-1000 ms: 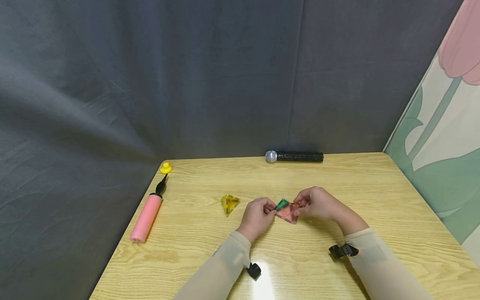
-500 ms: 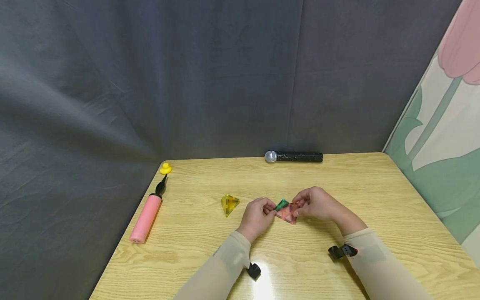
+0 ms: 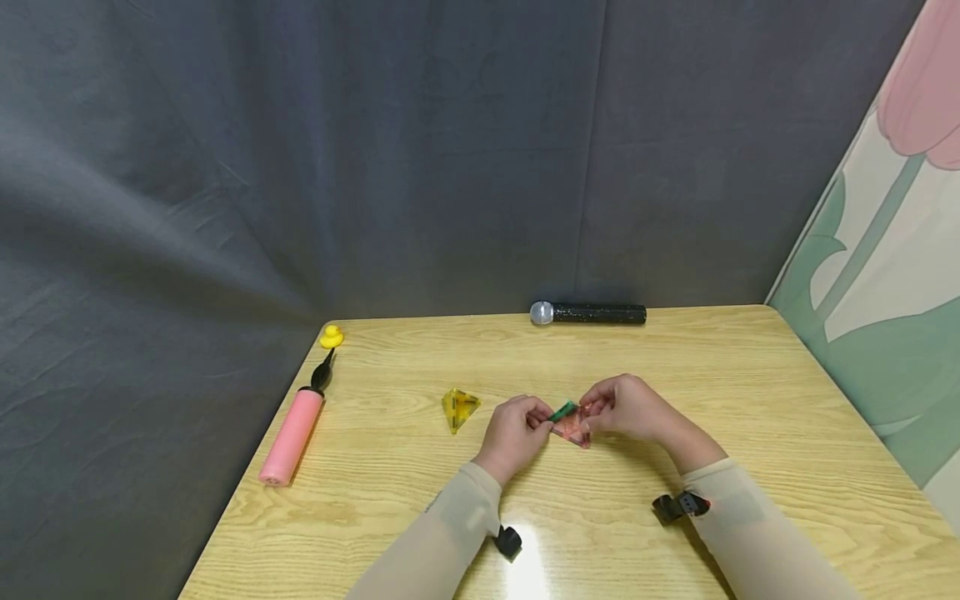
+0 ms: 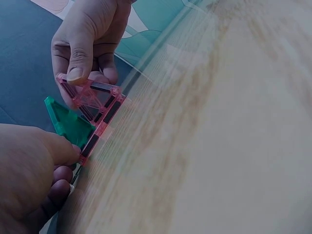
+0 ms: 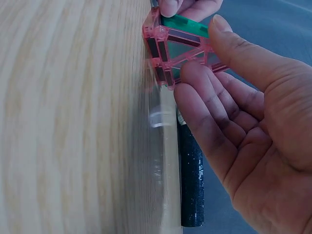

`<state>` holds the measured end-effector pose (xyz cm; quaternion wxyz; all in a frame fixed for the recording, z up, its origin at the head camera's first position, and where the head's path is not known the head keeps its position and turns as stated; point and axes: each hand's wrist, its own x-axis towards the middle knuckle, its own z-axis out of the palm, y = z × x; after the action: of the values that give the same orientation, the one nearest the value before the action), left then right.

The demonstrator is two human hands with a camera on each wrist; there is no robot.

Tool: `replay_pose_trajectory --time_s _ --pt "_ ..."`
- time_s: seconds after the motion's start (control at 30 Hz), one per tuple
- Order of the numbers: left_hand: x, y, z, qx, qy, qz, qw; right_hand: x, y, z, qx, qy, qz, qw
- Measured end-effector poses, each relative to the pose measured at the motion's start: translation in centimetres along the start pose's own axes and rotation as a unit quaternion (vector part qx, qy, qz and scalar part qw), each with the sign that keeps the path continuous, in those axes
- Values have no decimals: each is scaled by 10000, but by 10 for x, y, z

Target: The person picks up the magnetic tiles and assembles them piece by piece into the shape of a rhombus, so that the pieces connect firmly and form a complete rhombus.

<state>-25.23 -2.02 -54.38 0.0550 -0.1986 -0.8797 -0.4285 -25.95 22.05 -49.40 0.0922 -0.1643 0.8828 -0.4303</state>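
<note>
My left hand (image 3: pixel 513 433) pinches the left corner where a green magnetic tile (image 3: pixel 562 412) and see-through pink magnetic tiles (image 3: pixel 572 427) meet. Across from it, my right hand (image 3: pixel 628 407) grips a pink triangular tile, thumb on its upper edge in the left wrist view. That pink tile (image 4: pixel 92 97) stands up from a pink edge lying along the tabletop, while the green tile (image 4: pixel 70 124) leans up beside it. In the right wrist view the pink frame (image 5: pixel 187 46) has the green tile (image 5: pixel 185 24) close behind it. My fingers hide part of the tiles.
A yellow see-through pyramid of tiles (image 3: pixel 459 408) stands left of my left hand. At the table's left edge lie a pink hand pump (image 3: pixel 294 435) and a yellow rubber duck (image 3: pixel 332 337). A black microphone (image 3: pixel 592 313) lies along the back edge, before a dark curtain (image 3: pixel 450 167).
My right hand has shifted slightly left, tipping the pink tile toward the green one. The green tile shows as a narrower strip in the head view. My left hand has stayed in place.
</note>
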Motion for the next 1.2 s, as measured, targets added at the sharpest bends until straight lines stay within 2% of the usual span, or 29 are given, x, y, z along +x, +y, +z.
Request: replay_pose_trajectory --time_s 0.63,1.2 --pt "1 -4 1 -60 -23 239 9997 3 -1 5 -168 108 -29 9998" --pt "-1 1 -1 -96 -19 294 9995 1 3 2 -9 -194 -221 9996"
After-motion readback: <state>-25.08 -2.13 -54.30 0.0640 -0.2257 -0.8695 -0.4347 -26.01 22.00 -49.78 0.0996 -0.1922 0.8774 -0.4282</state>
